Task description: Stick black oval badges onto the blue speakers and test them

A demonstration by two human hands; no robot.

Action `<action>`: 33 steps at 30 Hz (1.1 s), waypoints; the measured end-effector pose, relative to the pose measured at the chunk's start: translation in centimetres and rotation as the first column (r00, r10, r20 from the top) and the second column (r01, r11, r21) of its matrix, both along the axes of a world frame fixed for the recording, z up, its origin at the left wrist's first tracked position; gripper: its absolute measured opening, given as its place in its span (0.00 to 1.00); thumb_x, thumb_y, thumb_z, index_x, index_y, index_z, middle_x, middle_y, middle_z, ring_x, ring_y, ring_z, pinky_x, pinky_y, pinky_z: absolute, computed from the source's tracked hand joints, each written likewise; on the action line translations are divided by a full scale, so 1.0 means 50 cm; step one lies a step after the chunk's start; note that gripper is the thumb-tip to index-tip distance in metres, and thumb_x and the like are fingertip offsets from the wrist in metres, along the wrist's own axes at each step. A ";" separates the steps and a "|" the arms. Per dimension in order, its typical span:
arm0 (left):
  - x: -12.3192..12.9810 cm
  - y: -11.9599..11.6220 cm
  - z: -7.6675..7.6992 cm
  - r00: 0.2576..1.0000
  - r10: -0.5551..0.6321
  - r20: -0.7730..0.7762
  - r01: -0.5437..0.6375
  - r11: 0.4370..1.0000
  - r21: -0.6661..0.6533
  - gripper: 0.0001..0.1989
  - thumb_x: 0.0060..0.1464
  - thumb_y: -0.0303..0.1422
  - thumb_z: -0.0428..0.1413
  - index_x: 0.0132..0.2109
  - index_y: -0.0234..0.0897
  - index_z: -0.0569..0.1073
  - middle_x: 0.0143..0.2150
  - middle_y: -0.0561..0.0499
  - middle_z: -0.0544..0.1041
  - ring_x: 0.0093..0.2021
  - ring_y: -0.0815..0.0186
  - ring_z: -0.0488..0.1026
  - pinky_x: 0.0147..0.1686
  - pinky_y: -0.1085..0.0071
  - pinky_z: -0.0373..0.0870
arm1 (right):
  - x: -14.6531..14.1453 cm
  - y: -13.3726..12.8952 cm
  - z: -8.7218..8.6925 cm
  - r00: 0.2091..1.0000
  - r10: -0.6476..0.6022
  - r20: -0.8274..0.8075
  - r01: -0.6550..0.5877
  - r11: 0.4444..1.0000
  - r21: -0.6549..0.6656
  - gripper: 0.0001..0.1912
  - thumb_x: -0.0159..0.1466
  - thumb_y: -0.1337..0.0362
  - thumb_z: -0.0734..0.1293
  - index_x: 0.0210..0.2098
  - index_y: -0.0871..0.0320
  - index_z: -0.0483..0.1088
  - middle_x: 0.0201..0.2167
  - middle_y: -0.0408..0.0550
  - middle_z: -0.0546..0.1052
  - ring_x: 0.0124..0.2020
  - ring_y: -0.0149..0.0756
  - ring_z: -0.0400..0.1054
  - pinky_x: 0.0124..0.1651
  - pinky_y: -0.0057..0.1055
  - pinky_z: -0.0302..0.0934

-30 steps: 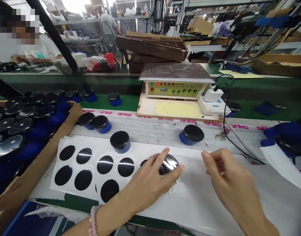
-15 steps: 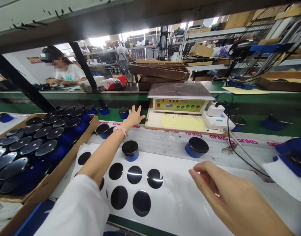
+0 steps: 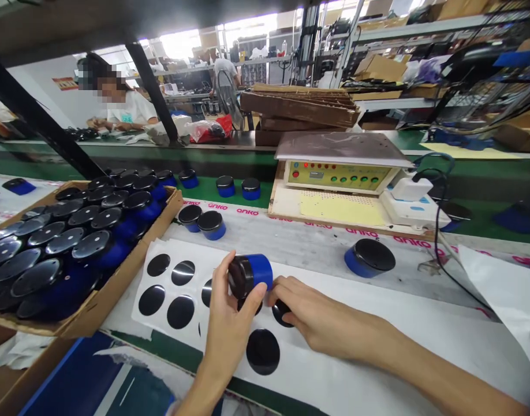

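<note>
My left hand (image 3: 232,315) grips a short blue cylinder with a black top (image 3: 258,271), tipped on its side above a white sheet (image 3: 334,381). Close beside it, my right hand (image 3: 306,309) has its fingers curled around the edge of a black round sticker (image 3: 281,313) on that sheet. Part of this sticker is covered by the fingers. Another black round sticker (image 3: 263,351) lies nearer to me, and several more sit on the sheet to the left. Two similar blue cylinders (image 3: 212,225) stand together behind my left hand.
A cardboard box (image 3: 161,228) full of blue cylinders is at the left. On the green belt (image 3: 269,202) stand more cylinders. A control box with buttons (image 3: 338,173) sits behind the bench, and one cylinder (image 3: 369,257) stands at the right. A person (image 3: 129,110) sits across the belt.
My left hand has come back from the belt and now holds the blue cylinder that stood on the sheet's far edge. My right hand has moved left to the sticker with the lifted edge.
</note>
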State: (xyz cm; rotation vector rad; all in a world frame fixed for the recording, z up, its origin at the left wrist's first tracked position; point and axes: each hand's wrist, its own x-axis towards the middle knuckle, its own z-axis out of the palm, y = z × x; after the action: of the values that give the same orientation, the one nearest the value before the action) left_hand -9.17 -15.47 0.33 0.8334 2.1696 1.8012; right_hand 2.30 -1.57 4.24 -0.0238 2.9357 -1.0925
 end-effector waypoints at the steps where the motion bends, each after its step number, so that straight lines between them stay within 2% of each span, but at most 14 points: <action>1: 0.008 0.001 -0.010 0.995 0.003 0.102 -0.009 0.998 0.060 0.30 0.55 0.40 0.57 0.62 0.47 0.56 0.59 0.45 0.64 0.58 0.58 0.67 0.51 0.65 0.70 | -0.009 0.002 -0.003 0.999 0.040 0.016 -0.041 0.999 0.020 0.19 0.56 0.82 0.60 0.40 0.53 0.64 0.41 0.46 0.71 0.43 0.39 0.67 0.43 0.34 0.65; 4: 0.008 0.003 -0.027 0.971 0.034 0.238 -0.065 0.990 0.126 0.31 0.54 0.41 0.59 0.61 0.45 0.57 0.59 0.45 0.66 0.57 0.59 0.68 0.52 0.67 0.69 | -0.023 0.007 -0.003 0.993 0.110 0.050 -0.112 0.992 0.049 0.19 0.55 0.83 0.62 0.38 0.54 0.64 0.39 0.46 0.70 0.40 0.39 0.66 0.40 0.33 0.65; 9: -0.004 0.002 -0.035 0.969 0.053 0.240 -0.076 0.993 0.089 0.31 0.53 0.42 0.59 0.61 0.48 0.58 0.60 0.46 0.64 0.59 0.57 0.66 0.54 0.63 0.67 | -0.021 0.014 0.004 0.988 0.151 0.010 -0.152 0.987 0.048 0.18 0.58 0.82 0.61 0.41 0.54 0.63 0.41 0.46 0.69 0.42 0.37 0.65 0.42 0.31 0.64; 13: 0.000 -0.002 -0.041 0.984 0.075 0.161 -0.078 0.997 0.014 0.31 0.54 0.42 0.59 0.62 0.49 0.57 0.61 0.46 0.64 0.61 0.55 0.63 0.58 0.57 0.64 | 0.013 0.021 0.002 0.978 0.192 -0.079 -0.167 0.954 0.248 0.11 0.64 0.78 0.59 0.40 0.57 0.65 0.40 0.49 0.70 0.40 0.38 0.64 0.40 0.33 0.63; 15: 0.007 -0.008 -0.038 0.996 0.057 0.067 -0.055 0.998 -0.031 0.30 0.54 0.40 0.59 0.62 0.50 0.58 0.61 0.47 0.63 0.63 0.55 0.61 0.59 0.56 0.62 | 0.048 0.027 0.007 0.967 0.190 -0.171 -0.126 0.935 0.331 0.10 0.66 0.75 0.57 0.38 0.57 0.67 0.36 0.49 0.71 0.35 0.38 0.63 0.36 0.34 0.62; 17: 0.021 -0.014 -0.032 0.999 -0.032 -0.031 0.029 0.995 -0.091 0.32 0.51 0.38 0.61 0.61 0.52 0.59 0.61 0.49 0.63 0.62 0.56 0.61 0.60 0.55 0.62 | 0.091 0.032 0.018 0.960 0.060 -0.275 0.011 0.969 0.249 0.07 0.66 0.73 0.60 0.38 0.55 0.67 0.33 0.46 0.71 0.32 0.36 0.63 0.34 0.31 0.61; 18: 0.029 -0.016 -0.028 0.993 -0.106 -0.061 0.097 0.987 -0.128 0.34 0.49 0.36 0.63 0.61 0.54 0.58 0.61 0.50 0.65 0.61 0.56 0.63 0.59 0.55 0.62 | 0.111 0.032 0.024 0.937 -0.086 -0.337 0.138 0.981 0.133 0.05 0.65 0.71 0.63 0.37 0.54 0.67 0.31 0.45 0.70 0.32 0.35 0.64 0.33 0.30 0.60; 19: 0.038 -0.016 -0.024 0.979 -0.190 -0.073 0.176 0.971 -0.164 0.38 0.47 0.35 0.65 0.62 0.56 0.56 0.60 0.52 0.66 0.60 0.57 0.64 0.58 0.55 0.64 | 0.128 0.030 0.028 0.887 -0.265 -0.378 0.280 0.960 -0.016 0.04 0.64 0.69 0.65 0.36 0.53 0.67 0.31 0.43 0.70 0.31 0.34 0.64 0.32 0.28 0.60; 21: 0.056 -0.013 -0.020 0.935 -0.348 -0.067 0.329 0.922 -0.204 0.46 0.44 0.32 0.67 0.64 0.60 0.51 0.58 0.53 0.68 0.58 0.58 0.66 0.57 0.56 0.66 | 0.148 0.020 0.028 0.724 -0.585 -0.366 0.495 0.810 -0.315 0.04 0.63 0.65 0.67 0.32 0.52 0.67 0.31 0.43 0.68 0.31 0.33 0.64 0.30 0.26 0.60; 22: 0.063 -0.010 -0.020 0.911 -0.409 -0.057 0.389 0.896 -0.212 0.48 0.43 0.31 0.67 0.64 0.61 0.48 0.58 0.54 0.68 0.58 0.58 0.66 0.56 0.57 0.67 | 0.150 0.012 0.022 0.654 -0.686 -0.319 0.545 0.720 -0.430 0.06 0.63 0.62 0.67 0.30 0.52 0.67 0.31 0.43 0.67 0.31 0.32 0.64 0.29 0.25 0.59; 24: 0.071 -0.002 -0.023 0.879 -0.475 -0.040 0.458 0.864 -0.210 0.50 0.44 0.30 0.67 0.64 0.64 0.45 0.59 0.55 0.67 0.59 0.60 0.65 0.56 0.57 0.67 | 0.140 -0.008 -0.002 0.611 -0.776 -0.156 0.575 0.571 -0.587 0.11 0.63 0.58 0.67 0.26 0.53 0.67 0.32 0.43 0.65 0.30 0.31 0.62 0.28 0.25 0.58; 27: 0.073 0.004 -0.029 0.868 -0.497 -0.011 0.483 0.849 -0.214 0.52 0.45 0.29 0.66 0.64 0.67 0.41 0.59 0.57 0.67 0.59 0.62 0.65 0.57 0.57 0.66 | 0.112 -0.038 -0.046 0.605 -0.791 0.094 0.593 0.368 -0.716 0.15 0.63 0.55 0.66 0.24 0.55 0.65 0.33 0.42 0.63 0.32 0.31 0.60 0.32 0.25 0.58; 30: 0.071 0.005 -0.030 0.868 -0.497 -0.012 0.483 0.849 -0.215 0.52 0.45 0.29 0.66 0.64 0.67 0.41 0.59 0.58 0.67 0.60 0.63 0.64 0.58 0.58 0.65 | 0.097 -0.056 -0.070 0.601 -0.775 0.195 0.589 0.265 -0.764 0.16 0.62 0.54 0.66 0.24 0.56 0.64 0.34 0.42 0.63 0.35 0.32 0.59 0.36 0.26 0.57; 33: 0.070 0.005 -0.029 0.869 -0.494 -0.021 0.479 0.852 -0.212 0.50 0.46 0.29 0.66 0.64 0.66 0.42 0.60 0.58 0.67 0.60 0.64 0.64 0.58 0.60 0.64 | 0.096 -0.061 -0.075 0.605 -0.769 0.207 0.584 0.251 -0.772 0.15 0.63 0.54 0.67 0.25 0.55 0.64 0.34 0.42 0.63 0.37 0.32 0.58 0.38 0.26 0.56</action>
State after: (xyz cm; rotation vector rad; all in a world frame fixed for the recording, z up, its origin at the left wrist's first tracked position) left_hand -5.67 -15.24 -1.11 1.2775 1.9022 1.2960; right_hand 7.10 -4.62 0.47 1.3529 2.2106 -2.5662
